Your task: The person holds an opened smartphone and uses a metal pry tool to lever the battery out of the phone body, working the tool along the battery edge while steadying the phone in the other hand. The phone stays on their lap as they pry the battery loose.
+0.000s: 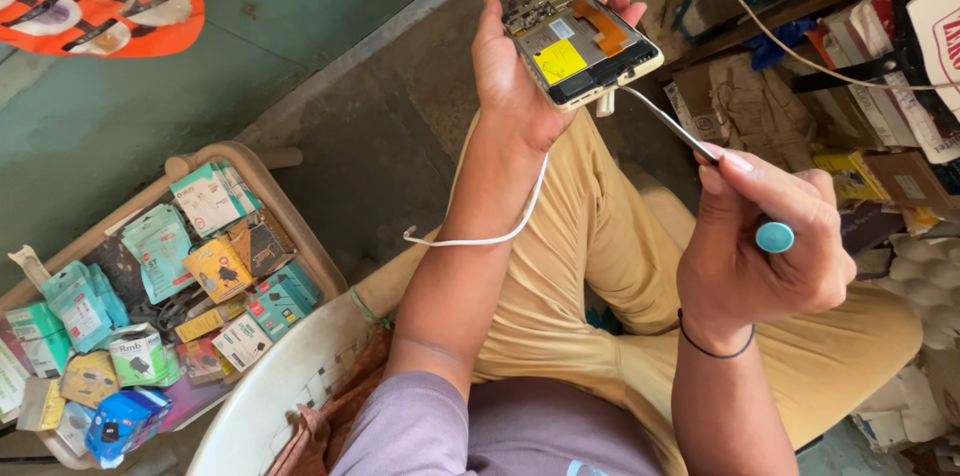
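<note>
**Up close: opened phone held and probed with a slim tool**

Nearest, at lower right: right hand [760, 256], fingers curled tight around a thin metal screwdriver with a round teal cap [700, 151], shaft angled up and left. Tip touching the lower edge of the phone, near its bottom corner. Black band [715, 348] at the wrist.

Just beyond, raised over tan trousers [590, 266]: left hand [520, 66], fingers and thumb clamped on the edges of a cream-framed smartphone with its back cover removed [582, 44]. Inside showing plainly: yellow sticker, orange flex strip, metal shields. Back already off, then; internal parts seemingly in place, with the tool only at the frame's edge, so probably early in the inner work. White cable [500, 231] trailing past the left wrist.

Further left, on the floor: shallow beige tray [300, 226] full of small teal, yellow and blue packets. Far right: cluttered shelves of cardboard boxes [880, 96].
</note>
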A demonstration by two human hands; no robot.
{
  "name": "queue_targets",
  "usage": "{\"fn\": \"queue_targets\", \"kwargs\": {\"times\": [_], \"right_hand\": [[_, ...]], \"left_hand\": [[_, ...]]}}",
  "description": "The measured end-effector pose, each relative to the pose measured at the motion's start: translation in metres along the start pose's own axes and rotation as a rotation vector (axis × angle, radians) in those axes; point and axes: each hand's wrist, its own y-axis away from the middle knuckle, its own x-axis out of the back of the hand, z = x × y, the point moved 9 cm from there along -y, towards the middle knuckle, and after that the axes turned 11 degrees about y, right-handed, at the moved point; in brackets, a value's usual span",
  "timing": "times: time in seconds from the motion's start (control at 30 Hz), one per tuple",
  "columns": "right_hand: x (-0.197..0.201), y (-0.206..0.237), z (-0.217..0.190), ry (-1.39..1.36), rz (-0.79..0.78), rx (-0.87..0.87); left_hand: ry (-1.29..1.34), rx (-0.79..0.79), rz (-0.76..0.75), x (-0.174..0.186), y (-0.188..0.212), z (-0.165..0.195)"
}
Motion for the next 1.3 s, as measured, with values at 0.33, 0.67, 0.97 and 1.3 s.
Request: {"fn": "queue_targets", "kwargs": {"times": [0.33,0.67,0.97,1.3], "right_hand": [[-0.007,-0.006,-0.002,-0.019,-0.025,-0.07],[-0.023,-0.024,-0.012,-0.269,-0.174,-0.13],[-0.029,-0.04,-0.047,-0.032,-0.297,0.283],[-0.026,-0.03,-0.062,0.135,-0.202,0.437]], "left_hand": [[0.04,-0.111,0.136,0.006,0.001,0.007],[0.072,-0.218,0.123,0.001,0.004,0.02],[0.08,-0.252,0.111,0.002,0.008,0.034],[0.021,-0.211,0.043,0.006,0.007,0.038]]}}
